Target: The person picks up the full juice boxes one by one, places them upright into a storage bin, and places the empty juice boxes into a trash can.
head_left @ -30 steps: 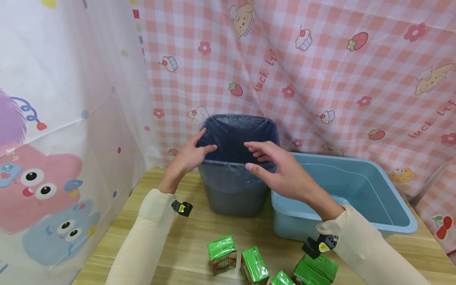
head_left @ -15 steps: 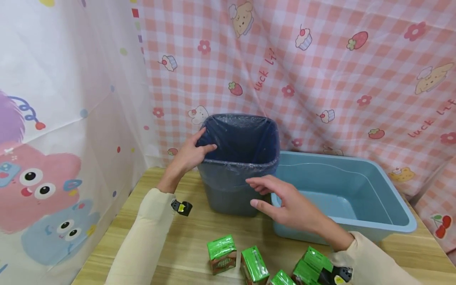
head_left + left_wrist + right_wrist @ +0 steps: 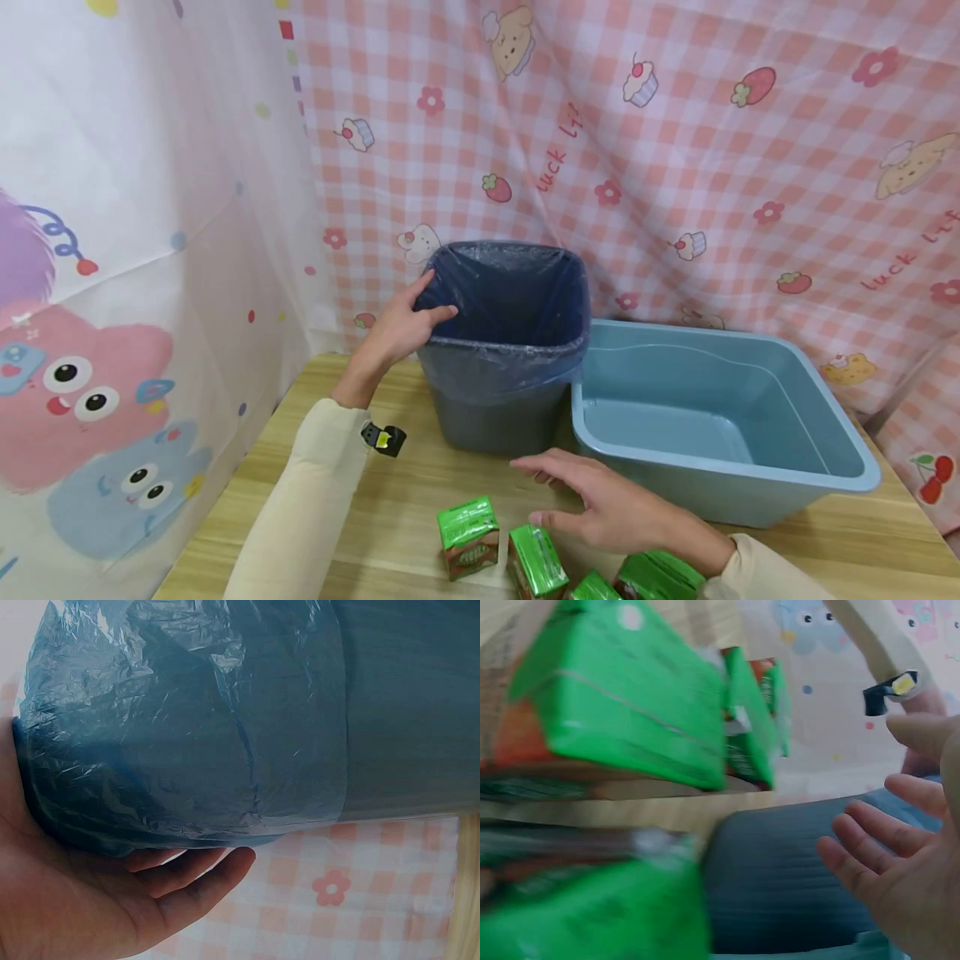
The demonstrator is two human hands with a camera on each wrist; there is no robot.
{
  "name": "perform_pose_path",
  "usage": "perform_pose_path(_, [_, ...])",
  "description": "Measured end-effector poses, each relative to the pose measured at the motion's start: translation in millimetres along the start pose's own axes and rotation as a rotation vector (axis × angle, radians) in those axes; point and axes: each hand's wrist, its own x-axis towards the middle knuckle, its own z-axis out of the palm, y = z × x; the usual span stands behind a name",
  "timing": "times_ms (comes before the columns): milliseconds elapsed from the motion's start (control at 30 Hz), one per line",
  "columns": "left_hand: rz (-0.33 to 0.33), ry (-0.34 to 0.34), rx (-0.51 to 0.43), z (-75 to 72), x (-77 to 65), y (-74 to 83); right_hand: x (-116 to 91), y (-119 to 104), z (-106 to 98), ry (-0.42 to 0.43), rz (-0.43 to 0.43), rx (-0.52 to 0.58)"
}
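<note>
A dark grey trash bin [image 3: 495,408], lined with a thin clear plastic bag [image 3: 187,727], stands upright on the table. My left hand [image 3: 397,327] grips its left rim; the thumb lies over the inside edge, while the fingers reach along the outer wall in the left wrist view. Holding nothing, my right hand [image 3: 600,500] hovers in front of the bin with fingers spread loosely from the thumb. Below it are several small drink cartons with green tops, among them an upright carton [image 3: 468,537] and a neighbouring carton [image 3: 537,560]. Part of the cartons lies outside the head view.
A light blue plastic tub [image 3: 712,467] stands right beside the bin. Behind both hangs a pink checked cloth [image 3: 637,167], and a white cartoon-print cloth [image 3: 210,250] borders the left. The wooden table [image 3: 390,517] carries everything.
My right hand has moved from over the bin's opening down toward the cartons near me. The left hand stays on the rim, and the bin has kept its place.
</note>
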Motion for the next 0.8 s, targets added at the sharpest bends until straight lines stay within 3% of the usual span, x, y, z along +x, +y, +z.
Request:
perform_pose_path(300, [-0.003, 0.001, -0.012, 0.2, 0.1, -0.4, -8.2, 8.8, 15.1, -0.195, 0.085, 0.002])
perform_pose_path(433, [-0.002, 0.002, -0.009, 0.1, -0.3, -0.1, -10.4, 10.6, 19.3, -0.236, 0.053, -0.018])
perform_pose_path(800, [-0.002, -0.001, -0.021, 0.9, 0.5, -1.2, -12.1, 18.6, 27.2, -0.253, -0.074, -0.122])
